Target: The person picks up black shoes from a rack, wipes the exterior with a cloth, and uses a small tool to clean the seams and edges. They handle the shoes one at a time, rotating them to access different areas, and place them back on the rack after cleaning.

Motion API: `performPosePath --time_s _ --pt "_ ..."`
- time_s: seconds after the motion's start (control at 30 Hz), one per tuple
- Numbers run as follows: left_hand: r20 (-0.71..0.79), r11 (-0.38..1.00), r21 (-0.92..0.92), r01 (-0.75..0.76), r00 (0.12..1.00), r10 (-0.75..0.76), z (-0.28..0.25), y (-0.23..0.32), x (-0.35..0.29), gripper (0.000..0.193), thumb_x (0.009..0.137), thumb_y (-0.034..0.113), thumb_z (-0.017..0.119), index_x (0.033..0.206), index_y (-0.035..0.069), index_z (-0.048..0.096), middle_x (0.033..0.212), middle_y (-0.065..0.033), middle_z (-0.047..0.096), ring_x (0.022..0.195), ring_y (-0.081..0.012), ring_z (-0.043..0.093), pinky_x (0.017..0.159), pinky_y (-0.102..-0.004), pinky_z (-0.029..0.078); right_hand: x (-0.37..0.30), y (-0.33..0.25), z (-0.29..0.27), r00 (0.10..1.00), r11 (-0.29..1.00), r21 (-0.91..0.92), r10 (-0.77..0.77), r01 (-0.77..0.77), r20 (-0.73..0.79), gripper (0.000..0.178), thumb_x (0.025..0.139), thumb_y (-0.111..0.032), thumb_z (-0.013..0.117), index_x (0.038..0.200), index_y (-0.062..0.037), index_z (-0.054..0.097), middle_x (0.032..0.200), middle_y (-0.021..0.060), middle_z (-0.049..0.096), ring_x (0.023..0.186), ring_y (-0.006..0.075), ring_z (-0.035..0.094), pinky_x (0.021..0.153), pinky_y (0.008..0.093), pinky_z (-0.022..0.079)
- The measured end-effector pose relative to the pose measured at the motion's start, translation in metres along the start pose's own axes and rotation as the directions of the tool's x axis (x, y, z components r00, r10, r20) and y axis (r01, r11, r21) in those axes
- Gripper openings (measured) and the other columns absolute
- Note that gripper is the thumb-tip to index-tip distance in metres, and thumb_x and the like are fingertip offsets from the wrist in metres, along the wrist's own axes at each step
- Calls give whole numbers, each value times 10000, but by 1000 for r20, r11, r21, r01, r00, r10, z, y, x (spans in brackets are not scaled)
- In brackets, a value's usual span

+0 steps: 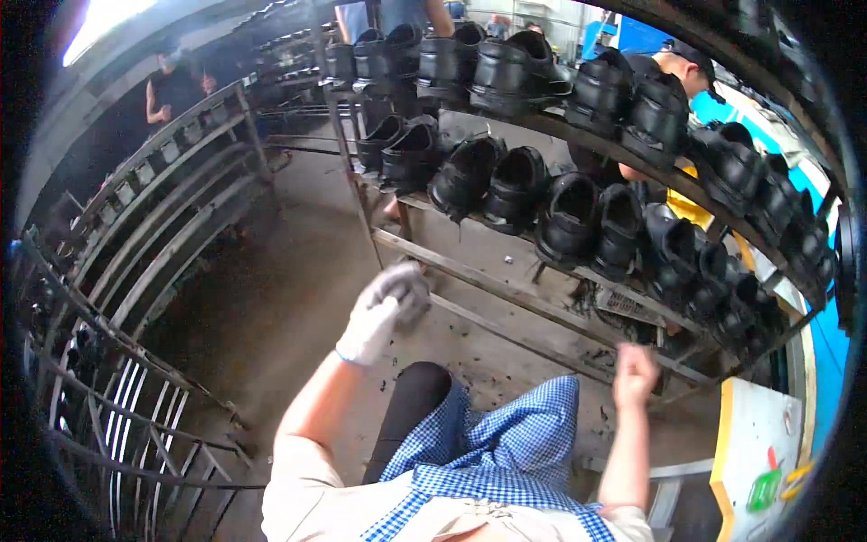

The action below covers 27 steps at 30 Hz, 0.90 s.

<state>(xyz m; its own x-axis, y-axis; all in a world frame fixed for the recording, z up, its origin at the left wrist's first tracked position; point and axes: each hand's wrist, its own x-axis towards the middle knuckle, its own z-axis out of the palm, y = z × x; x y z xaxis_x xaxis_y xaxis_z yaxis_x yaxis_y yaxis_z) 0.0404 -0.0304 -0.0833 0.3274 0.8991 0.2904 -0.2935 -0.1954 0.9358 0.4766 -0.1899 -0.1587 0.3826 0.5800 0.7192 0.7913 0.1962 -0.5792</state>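
My left hand [388, 307], in a white glove with grey finger parts, is raised in front of the lower bars of a shoe rack [470, 271]. Motion blurs its fingers, so their pose is unclear, and I see nothing in it. To the right, my bare right hand [635, 372] is curled into a fist in front of the rack's lower rail, with no object showing. Black shoes stand in two rows on the rack, among them an upper-row shoe [515, 74] and a lower-row shoe [567, 217]. Both hands are below the shoes and look apart from them.
Metal racks [172, 208] stand at the left, with another barred frame [135, 425] nearer me. Dark scraps lie on the floor [307, 226]. A white board with a yellow edge [759, 443] stands at lower right. People are behind the shoe rack, and one person [176, 95] is far left.
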Motion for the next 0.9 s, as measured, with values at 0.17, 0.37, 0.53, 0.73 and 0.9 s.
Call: performPosePath --time_s 0.17,0.37,0.53,0.73,0.9 --pt "-122 882 315 -350 907 403 -6 112 92 363 972 47 474 1331 19 529 1282 -68 586 1212 -150 517 1045 -290 399 -75 11 105 837 998 -34 -31 60 546 70 775 -111 669 818 -63 698 879 125 716 824 309 692 728 395 548" --pt "48 290 848 -444 608 792 -26 208 216 317 919 108 574 1230 82 633 1171 -80 671 1109 -186 619 991 -297 443 -100 10 127 760 984 -165 159 -69 631 175 846 -279 667 885 -117 721 907 102 714 807 323 685 709 441 546" --pt "191 -146 982 -124 689 699 -28 253 307 307 822 289 606 1073 143 708 1072 -120 692 1020 -314 649 880 -398 507 -98 12 143 760 981 -185 166 -61 628 166 835 -268 674 869 -112 721 891 101 715 794 316 687 689 433 546" --pt "31 -239 970 40 958 286 -34 270 376 388 725 347 681 1023 105 733 981 -166 711 933 -342 670 830 -399 532 -96 19 154 776 980 -172 182 -96 604 154 807 -252 698 856 -107 718 886 87 716 779 317 684 677 429 549" --pt "-180 -460 863 208 978 105 12 272 384 447 721 323 625 1005 -10 714 1028 -206 699 918 -292 674 807 -395 520 -89 21 148 794 980 -154 194 -128 577 154 793 -240 708 856 -99 711 873 88 712 780 316 684 680 425 550"
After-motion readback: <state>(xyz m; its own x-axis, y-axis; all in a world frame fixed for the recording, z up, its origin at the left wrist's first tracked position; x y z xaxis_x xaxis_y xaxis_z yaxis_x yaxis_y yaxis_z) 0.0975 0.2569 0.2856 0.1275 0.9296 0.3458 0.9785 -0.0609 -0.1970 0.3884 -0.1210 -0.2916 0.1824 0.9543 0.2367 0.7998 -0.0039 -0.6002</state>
